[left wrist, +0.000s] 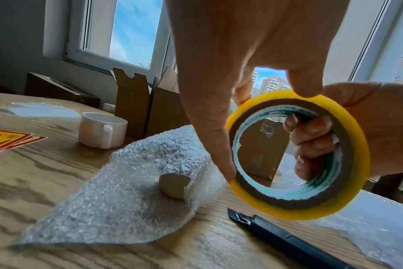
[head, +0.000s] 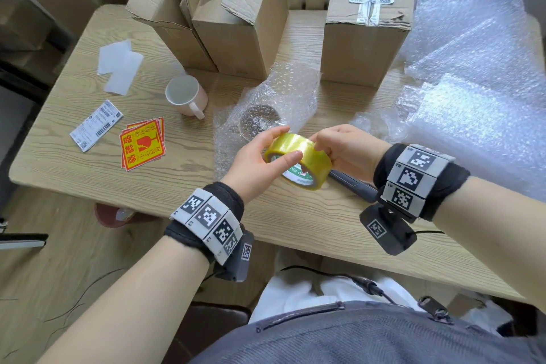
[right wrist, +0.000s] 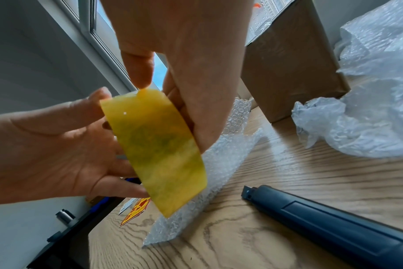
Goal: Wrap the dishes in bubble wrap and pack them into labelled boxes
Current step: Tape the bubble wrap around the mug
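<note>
Currently my left hand grips the tape roll outside; my right hand hooks fingers through its core. I should find the tape end first, then seal the bubble wrap bundle.

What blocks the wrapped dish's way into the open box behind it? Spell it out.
Nothing visible does. The wrapped dish lies on the table in front of the open box, with bare wood between them. The mug stands off to one side. Both hands hold the tape roll nearer the person.
</note>
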A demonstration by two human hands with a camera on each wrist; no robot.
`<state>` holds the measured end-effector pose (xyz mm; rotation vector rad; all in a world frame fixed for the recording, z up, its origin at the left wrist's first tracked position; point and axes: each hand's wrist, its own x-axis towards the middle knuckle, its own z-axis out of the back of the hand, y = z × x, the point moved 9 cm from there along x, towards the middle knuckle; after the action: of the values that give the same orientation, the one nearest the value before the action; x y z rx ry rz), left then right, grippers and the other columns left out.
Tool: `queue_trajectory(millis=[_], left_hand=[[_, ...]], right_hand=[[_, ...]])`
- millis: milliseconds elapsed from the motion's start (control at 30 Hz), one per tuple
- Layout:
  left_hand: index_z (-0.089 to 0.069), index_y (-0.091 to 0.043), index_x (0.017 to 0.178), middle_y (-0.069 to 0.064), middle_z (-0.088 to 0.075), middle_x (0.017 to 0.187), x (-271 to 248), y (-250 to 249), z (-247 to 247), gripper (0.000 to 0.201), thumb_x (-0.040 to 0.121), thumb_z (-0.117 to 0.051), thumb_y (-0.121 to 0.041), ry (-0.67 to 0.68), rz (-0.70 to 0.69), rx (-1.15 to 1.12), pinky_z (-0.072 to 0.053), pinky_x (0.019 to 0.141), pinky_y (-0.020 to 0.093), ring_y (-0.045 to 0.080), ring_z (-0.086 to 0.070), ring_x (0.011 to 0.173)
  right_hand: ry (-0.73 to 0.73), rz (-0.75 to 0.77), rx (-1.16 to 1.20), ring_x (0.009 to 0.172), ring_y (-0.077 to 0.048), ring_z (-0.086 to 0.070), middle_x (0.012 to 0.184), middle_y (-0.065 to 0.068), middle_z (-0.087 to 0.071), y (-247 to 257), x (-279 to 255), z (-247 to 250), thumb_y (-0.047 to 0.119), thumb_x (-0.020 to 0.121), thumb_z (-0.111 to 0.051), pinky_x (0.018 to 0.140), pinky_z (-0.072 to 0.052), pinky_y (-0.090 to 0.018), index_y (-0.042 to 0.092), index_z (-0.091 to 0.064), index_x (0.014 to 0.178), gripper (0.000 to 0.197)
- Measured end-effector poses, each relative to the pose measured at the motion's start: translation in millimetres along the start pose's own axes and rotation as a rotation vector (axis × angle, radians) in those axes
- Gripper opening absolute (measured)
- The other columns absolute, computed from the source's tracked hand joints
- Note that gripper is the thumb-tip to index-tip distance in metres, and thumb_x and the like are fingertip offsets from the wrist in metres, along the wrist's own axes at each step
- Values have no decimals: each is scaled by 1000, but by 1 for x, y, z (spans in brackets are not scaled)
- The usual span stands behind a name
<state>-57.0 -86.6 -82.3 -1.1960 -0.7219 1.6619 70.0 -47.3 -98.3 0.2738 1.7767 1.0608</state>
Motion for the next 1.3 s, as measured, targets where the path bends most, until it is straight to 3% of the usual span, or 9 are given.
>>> queue_trajectory(millis=[133, 333, 600, 733, 867, 933, 1067, 1200, 1300], left_hand=[[-53, -32, 129, -14, -58, 114, 1, -1, 2, 55, 79, -73, -38, -7, 15, -18, -49, 97, 43, 15, -60, 109], [-49, -27, 132, 2, -59, 123, -3, 0, -1, 45, 89, -63, -30, 4, 120, -140, -56, 82, 38, 14, -62, 105], [-53, -28, 127, 4, -60, 121, 0, 4, 4, 46, 84, -69, -37, -51, 123, -111, -56, 83, 40, 19, -60, 109], [-55, -34, 122, 1, -60, 120, 1, 3, 7, 50, 76, -69, -49, -63, 125, -54, -53, 89, 45, 16, -59, 110], [-53, -29, 127, 4, -58, 123, 1, 10, 4, 43, 87, -65, -39, -25, 197, -115, -59, 77, 38, 13, -59, 107], [-53, -29, 125, 5, -56, 125, -1, 14, 0, 40, 88, -62, -40, -3, 253, -160, -59, 75, 36, 16, -58, 110], [-56, -30, 114, 3, -54, 128, -6, 18, -3, 28, 91, -56, -44, 20, 366, -283, -59, 73, 40, 25, -58, 113], [-56, -24, 118, 6, -57, 125, -5, 19, -6, 34, 93, -49, -46, 30, 406, -293, -58, 78, 43, 28, -59, 111], [-50, -20, 132, 5, -53, 133, 2, 1, 2, 46, 93, -52, -45, -74, 136, -6, -43, 103, 44, 22, -51, 123]], right_hand=[[14, 27, 41, 74, -31, -45, 85, -22, -42, 1, 2, 3, 6, 70, -48, 63, -42, -32, -30, -45, 106, 51], [22, 207, 135, 73, -19, -63, 85, -14, -66, 19, -5, 11, -4, 87, -57, 69, -55, -29, 6, -67, 103, 22], [-327, 474, -567, 85, -15, -67, 86, -3, -73, 45, -13, 22, 12, 81, -72, 84, -53, -27, 10, -76, 91, 10], [-397, 629, -944, 84, -24, -62, 90, -9, -70, 56, -20, 7, 14, 88, -63, 76, -46, -28, 5, -72, 93, 14], [-483, 854, -1143, 45, -29, -55, 64, -10, -60, 62, -39, -12, -1, 75, -62, 39, -42, -27, 3, -62, 70, 7], [-524, 895, -1210, 38, -26, -49, 61, -7, -57, 63, -42, -16, 3, 77, -53, 33, -33, -23, 5, -59, 67, 12], [-518, 906, -1082, 46, -30, -51, 73, -14, -59, 64, -45, -12, -4, 76, -53, 40, -36, -27, 1, -58, 75, 7], [-486, 817, -777, 77, -31, -56, 89, -15, -60, 60, -40, -2, 3, 91, -49, 71, -45, -39, -1, -58, 91, 10], [-474, 814, -781, 77, -24, -53, 86, -13, -60, 58, -39, -8, 5, 90, -53, 71, -39, -27, 0, -58, 90, 8]])
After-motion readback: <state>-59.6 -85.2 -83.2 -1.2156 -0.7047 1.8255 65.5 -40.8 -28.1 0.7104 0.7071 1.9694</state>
